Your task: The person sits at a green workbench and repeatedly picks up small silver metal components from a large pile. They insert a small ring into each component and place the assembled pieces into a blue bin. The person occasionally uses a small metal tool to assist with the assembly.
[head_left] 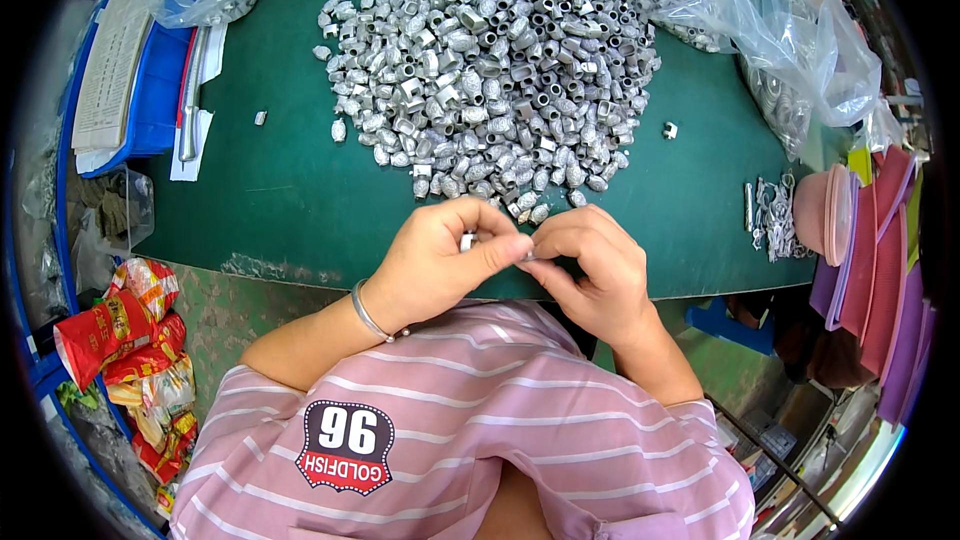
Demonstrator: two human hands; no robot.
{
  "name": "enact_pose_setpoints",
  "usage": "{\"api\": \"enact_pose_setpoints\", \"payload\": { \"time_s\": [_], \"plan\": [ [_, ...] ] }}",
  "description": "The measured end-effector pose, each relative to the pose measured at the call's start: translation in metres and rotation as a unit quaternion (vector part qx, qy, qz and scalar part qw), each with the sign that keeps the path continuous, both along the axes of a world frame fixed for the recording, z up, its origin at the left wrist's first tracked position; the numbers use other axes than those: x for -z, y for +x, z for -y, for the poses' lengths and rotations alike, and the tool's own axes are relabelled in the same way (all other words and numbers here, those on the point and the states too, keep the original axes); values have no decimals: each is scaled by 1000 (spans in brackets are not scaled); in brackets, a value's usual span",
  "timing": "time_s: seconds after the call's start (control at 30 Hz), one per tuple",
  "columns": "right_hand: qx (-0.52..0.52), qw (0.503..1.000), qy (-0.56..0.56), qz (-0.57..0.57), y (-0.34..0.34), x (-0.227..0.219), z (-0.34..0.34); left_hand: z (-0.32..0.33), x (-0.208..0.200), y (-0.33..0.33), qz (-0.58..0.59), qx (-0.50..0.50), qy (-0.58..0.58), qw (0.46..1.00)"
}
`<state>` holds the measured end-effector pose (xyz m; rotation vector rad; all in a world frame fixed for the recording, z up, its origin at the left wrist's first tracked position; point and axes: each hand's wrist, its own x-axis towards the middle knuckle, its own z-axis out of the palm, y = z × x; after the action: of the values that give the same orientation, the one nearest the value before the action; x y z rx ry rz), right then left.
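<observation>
Fingertips of both my hands meet at the table's near edge, just below a big heap of small silver metal pieces (500, 60), hollow and bead-like with patterned sides. My left hand (440, 248) is closed in a pinch, and a small pale metal piece (467, 240) shows within its curled fingers. Also pinched, my right hand (600, 260) touches the left thumb and finger. A tiny silvery bit shows where the tips meet; the fingers hide most of it. A few loose pieces (530, 210) lie just beyond my hands.
The green tabletop (270, 190) carries clear plastic bags (800, 50) of metal pieces at the far right. Metal clips or hooks (773, 215) lie near stacked pink cups (823, 210). A blue tray (150, 90) with papers stands left, above red snack packets (120, 340).
</observation>
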<state>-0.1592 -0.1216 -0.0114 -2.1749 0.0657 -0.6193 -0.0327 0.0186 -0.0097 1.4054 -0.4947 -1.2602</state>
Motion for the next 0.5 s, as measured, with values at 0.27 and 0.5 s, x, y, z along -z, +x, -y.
{"api": "enact_pose_setpoints", "payload": {
  "time_s": [0.27, 0.5],
  "plan": [
    [39, 999, 4, 14, 2, 2, -1, 1, 7, -4, 243, -78, -125, 959],
    [63, 986, -133, -77, 16, 6, 2, 0, 4, -2, 305, -112, -172, 930]
  ]
}}
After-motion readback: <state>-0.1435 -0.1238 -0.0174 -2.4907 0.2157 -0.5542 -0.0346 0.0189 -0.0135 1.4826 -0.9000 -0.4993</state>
